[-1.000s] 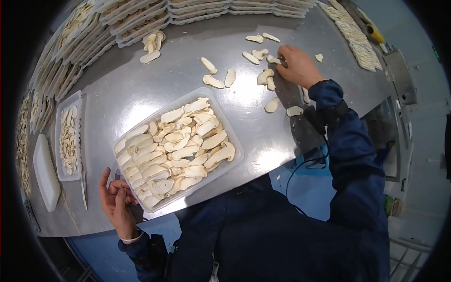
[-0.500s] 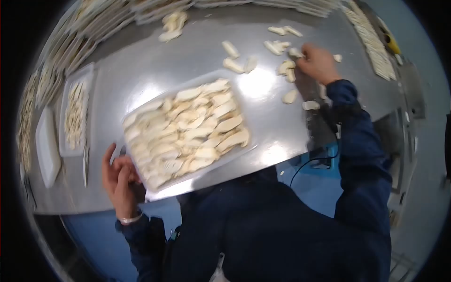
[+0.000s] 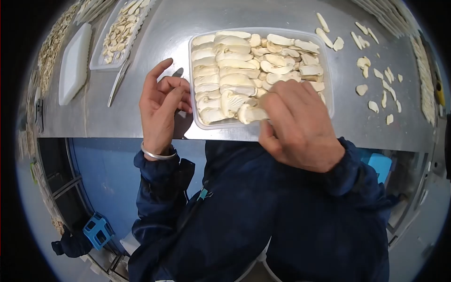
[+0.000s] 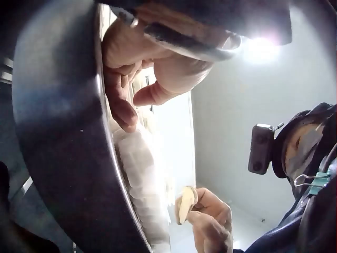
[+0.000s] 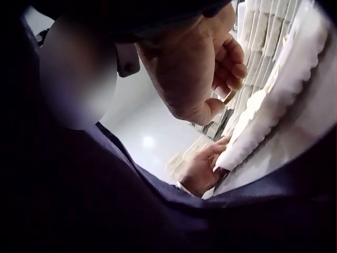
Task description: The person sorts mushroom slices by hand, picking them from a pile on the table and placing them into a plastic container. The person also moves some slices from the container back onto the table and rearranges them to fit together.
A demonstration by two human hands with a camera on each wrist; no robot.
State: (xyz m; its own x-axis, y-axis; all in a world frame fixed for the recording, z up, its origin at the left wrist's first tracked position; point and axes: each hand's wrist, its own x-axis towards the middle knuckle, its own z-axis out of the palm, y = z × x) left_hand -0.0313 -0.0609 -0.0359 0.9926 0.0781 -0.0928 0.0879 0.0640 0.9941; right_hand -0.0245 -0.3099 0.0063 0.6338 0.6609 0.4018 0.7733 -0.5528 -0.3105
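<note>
A clear plastic tray point(image 3: 329, 77) of sliced mushrooms point(image 3: 235, 65) stands near the table's front edge. Slices overlap in neat columns on its left and lie more loosely on its right. Over the tray's front rim, my right hand point(image 3: 303, 126) pinches one mushroom slice point(image 3: 251, 114) between thumb and fingers; the left wrist view shows that slice point(image 4: 187, 204) held at the fingertips. My left hand point(image 3: 161, 105) stays beside the tray's left wall, fingers loosely bent and holding nothing, fingertips right at the wall. In the right wrist view the left hand point(image 5: 199, 171) is at the tray's far end.
Loose mushroom slices point(image 3: 361, 89) lie scattered on the steel table point(image 3: 174, 23) to the right. At the left are a tray of small pieces point(image 3: 101, 58), a white block-like tray point(image 3: 75, 63) and a knife-like tool point(image 3: 117, 84). Stacked trays point(image 3: 383, 16) stand at the back right.
My right hand has come from the scattered slices back to the tray, bringing one mushroom slice. The head view has swung left and down; my left hand stays beside the tray.
</note>
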